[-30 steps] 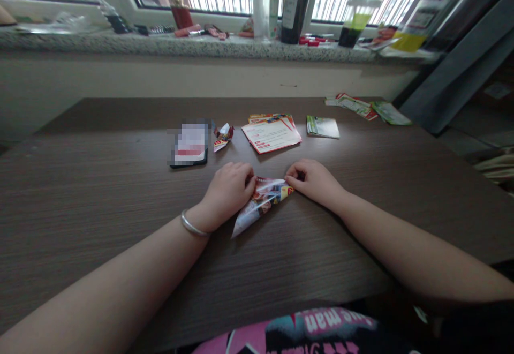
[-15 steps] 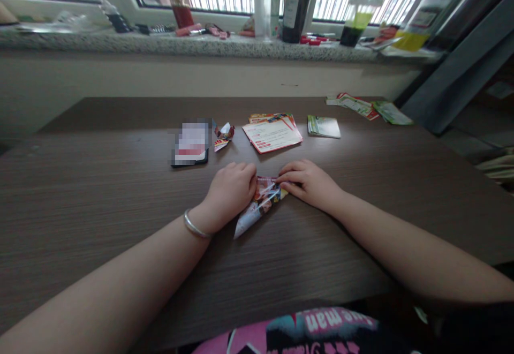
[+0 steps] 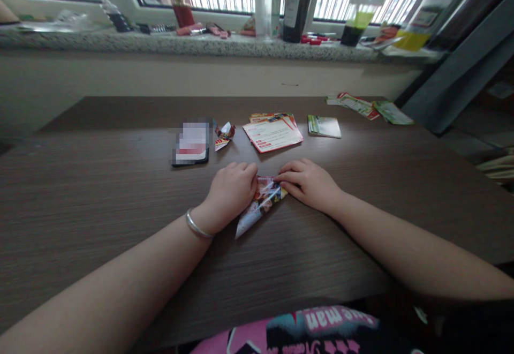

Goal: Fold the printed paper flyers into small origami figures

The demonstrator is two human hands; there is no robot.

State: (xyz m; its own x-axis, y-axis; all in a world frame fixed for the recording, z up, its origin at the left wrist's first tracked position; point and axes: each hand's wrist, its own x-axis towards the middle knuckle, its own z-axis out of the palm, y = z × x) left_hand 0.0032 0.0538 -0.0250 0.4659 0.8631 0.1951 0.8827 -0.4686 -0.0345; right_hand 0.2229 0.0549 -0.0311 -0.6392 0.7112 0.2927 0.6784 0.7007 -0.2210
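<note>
Between my hands, on the table, is a shiny printed paper or wrapper (image 3: 260,205), folded to a point that faces toward me at the lower left. My left hand (image 3: 234,189), with a silver bangle at the wrist, is closed on its left edge; the thumb side presses it. The fingers of my right hand (image 3: 307,182) are bent and pinch its upper right corner. Just beyond lie a crumpled colourful wrapper (image 3: 224,136) and a stack of white cards with red edges (image 3: 273,133).
A phone-like dark-edged object (image 3: 190,144), its face blurred out, lies at the left on the brown table (image 3: 100,182). Right of the cards is a small green-white stack (image 3: 323,127). Green and red packets (image 3: 391,113) lie at the far right. Bottles (image 3: 297,6) line the granite sill (image 3: 160,43).
Very little differs. Both hands keep their grip on the folded printed piece, and the whole view has shifted by a tiny amount.
</note>
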